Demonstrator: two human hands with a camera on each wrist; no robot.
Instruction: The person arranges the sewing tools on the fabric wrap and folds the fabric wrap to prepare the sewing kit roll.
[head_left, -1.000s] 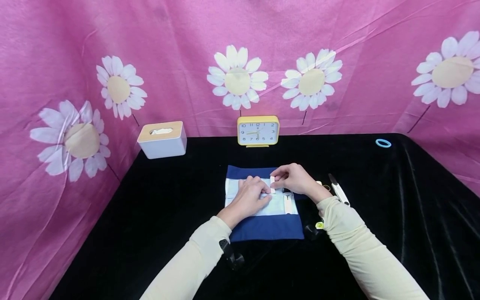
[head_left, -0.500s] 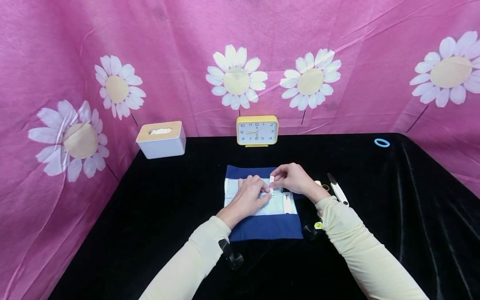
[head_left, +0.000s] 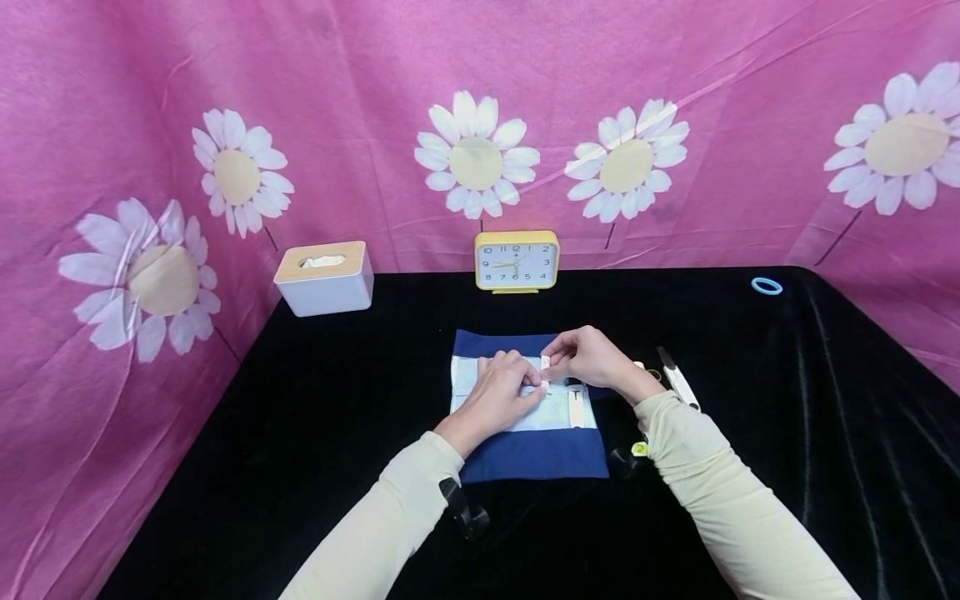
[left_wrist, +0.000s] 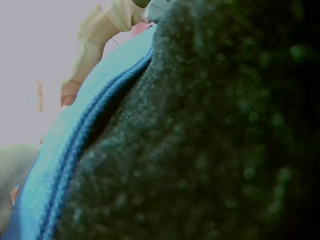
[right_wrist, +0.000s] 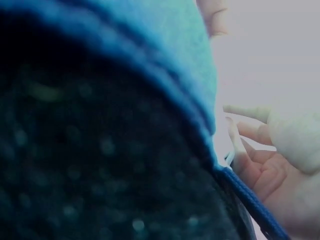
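A navy cloth organizer with a light blue pocketed middle lies spread on the black-covered table. My right hand pinches a small, narrow white item upright over the pockets; its kind is too small to tell. The left hand rests on the light blue cloth, its fingertips beside the white item's lower part. Another white strip-like item with a dark mark sits in a pocket on the right. In the right wrist view, fingers show past the blue cloth edge; both wrist views are blurred.
Right of the organizer lie a white-handled tool with a dark tip, a thin gold-coloured ring and a yellow-green piece. At the back stand a tissue box, a yellow clock and a light blue ring.
The white item in my right hand has moved slightly down toward the near side of the organizer. Both hands have otherwise stayed almost in place.
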